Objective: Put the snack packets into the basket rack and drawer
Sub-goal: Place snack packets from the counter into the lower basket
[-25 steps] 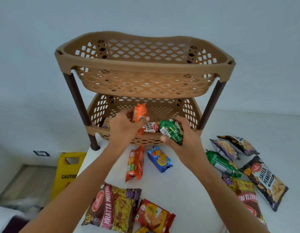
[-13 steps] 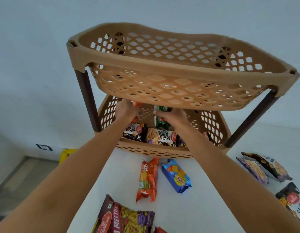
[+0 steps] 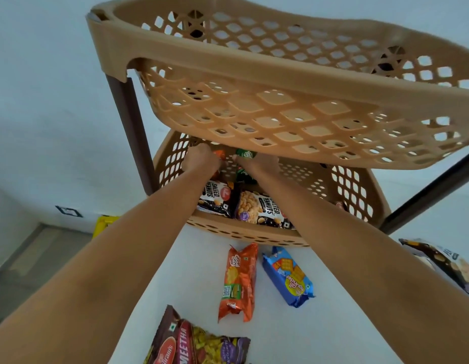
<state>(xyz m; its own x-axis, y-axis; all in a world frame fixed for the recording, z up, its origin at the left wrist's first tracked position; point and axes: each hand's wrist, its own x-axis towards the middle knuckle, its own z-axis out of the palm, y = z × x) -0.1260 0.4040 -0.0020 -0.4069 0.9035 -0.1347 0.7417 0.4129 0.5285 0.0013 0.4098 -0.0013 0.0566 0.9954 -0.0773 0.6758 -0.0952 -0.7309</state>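
A tan two-tier basket rack (image 3: 254, 53) stands on the white table. Both my hands reach deep into its lower basket (image 3: 244, 231), under the upper tier. My left hand (image 3: 200, 160) grips an orange packet (image 3: 219, 155), mostly hidden behind the fingers. My right hand (image 3: 259, 164) holds a green packet (image 3: 245, 165) upright at the back of the basket. Two black salted peanut packets (image 3: 217, 198) (image 3: 262, 208) lie at the front of the lower basket.
On the table in front of the rack lie an orange biscuit packet (image 3: 238, 282), a blue cracker packet (image 3: 288, 275) and a brown-and-yellow namkeen bag (image 3: 191, 342). Another dark packet (image 3: 443, 264) lies at the right. A yellow caution sign (image 3: 104, 224) stands on the floor left.
Both hands have moved from the front rim of the lower basket to deep inside it, carrying the orange and green packets. My head has come closer and lower.
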